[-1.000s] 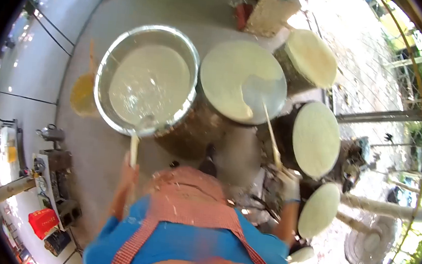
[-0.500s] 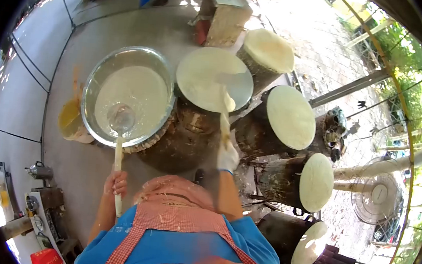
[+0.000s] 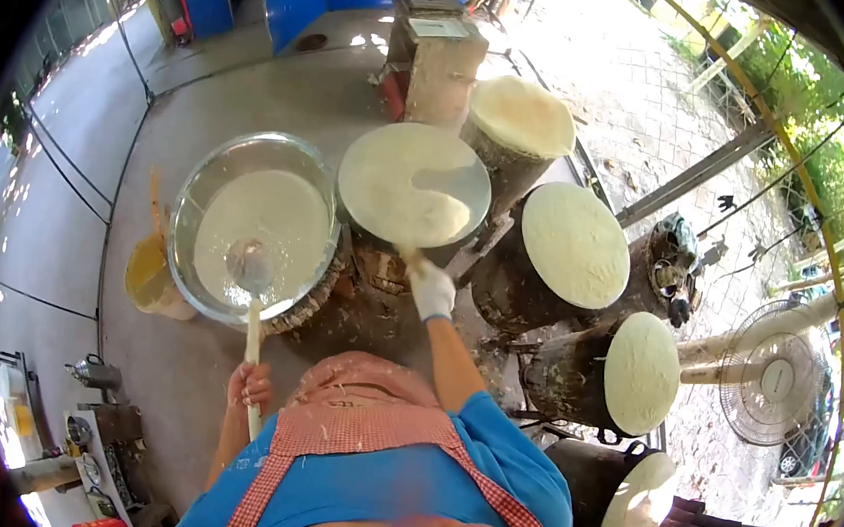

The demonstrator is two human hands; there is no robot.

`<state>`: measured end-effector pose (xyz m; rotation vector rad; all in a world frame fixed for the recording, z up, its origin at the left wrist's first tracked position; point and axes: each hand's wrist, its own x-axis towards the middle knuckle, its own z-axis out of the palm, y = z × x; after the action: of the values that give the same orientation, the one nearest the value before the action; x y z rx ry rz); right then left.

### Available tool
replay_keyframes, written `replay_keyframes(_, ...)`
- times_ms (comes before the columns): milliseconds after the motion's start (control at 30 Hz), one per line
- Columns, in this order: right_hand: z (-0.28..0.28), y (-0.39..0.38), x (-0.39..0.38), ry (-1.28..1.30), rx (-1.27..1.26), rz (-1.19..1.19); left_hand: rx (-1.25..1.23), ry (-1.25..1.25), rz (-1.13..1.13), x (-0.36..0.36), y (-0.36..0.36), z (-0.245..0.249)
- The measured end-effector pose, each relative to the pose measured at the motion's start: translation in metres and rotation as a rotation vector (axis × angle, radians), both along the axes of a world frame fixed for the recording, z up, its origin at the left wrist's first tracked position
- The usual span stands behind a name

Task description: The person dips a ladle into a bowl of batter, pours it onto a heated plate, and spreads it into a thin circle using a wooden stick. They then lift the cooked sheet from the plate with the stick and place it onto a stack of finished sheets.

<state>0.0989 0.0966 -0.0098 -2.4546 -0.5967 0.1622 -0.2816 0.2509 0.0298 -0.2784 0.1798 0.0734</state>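
My left hand is closed around the pale handle of a ladle. The ladle's bowl dips into white batter, which fills much of a wide metal basin. In a white glove, my right hand grips a wooden-handled spreader at the near edge of a round griddle. The spreader's head is blurred against the batter and hard to make out. Pale batter coats most of the griddle, with a bare grey patch at its right and a thicker mound near the front.
To the right stand more drum stoves with pale round tops, among them one and another. A yellowish bucket sits left of the basin. Behind the griddle is a box-like stand; a fan is at far right.
My right hand has shifted left and pulled the spreader toward the griddle's near edge, and the batter's bare patch has changed shape. The ladle stays in the basin. The whole view has shifted slightly.
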Motion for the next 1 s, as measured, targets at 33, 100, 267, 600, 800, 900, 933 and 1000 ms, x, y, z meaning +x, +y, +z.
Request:
replay_keyframes(33,0.003,-0.007,-0.006,0.067,-0.05,0.011,-0.004,0.039,-0.025,0.004,0.0,0.001)
replay_keyframes(100,-0.02,-0.043,0.002,0.175,-0.053,-0.048,-0.013,-0.001,-0.089,0.002,0.006,-0.017)
replay_keyframes(267,0.02,-0.047,0.073,0.116,0.071,-0.268,0.025,0.128,-0.129,0.011,0.005,-0.018)
replay_keyframes(600,-0.016,-0.078,0.12,-0.026,0.018,-0.2,0.269,0.362,-0.303,0.058,0.011,-0.035)
replay_keyframes(800,-0.043,-0.098,0.075,-0.063,-0.073,0.051,0.284,0.852,-0.177,0.134,-0.03,0.035)
replay_keyframes(900,-0.064,-0.1,0.137,0.046,0.125,-0.142,0.416,0.841,-0.244,0.12,-0.037,0.001)
replay_keyframes(933,-0.068,-0.089,0.167,0.034,0.224,-0.19,0.429,0.834,-0.257,0.114,-0.038,-0.012)
replay_keyframes(1000,-0.034,-0.028,0.234,0.122,0.127,-0.241,0.364,0.777,-0.211,0.118,-0.052,-0.02)
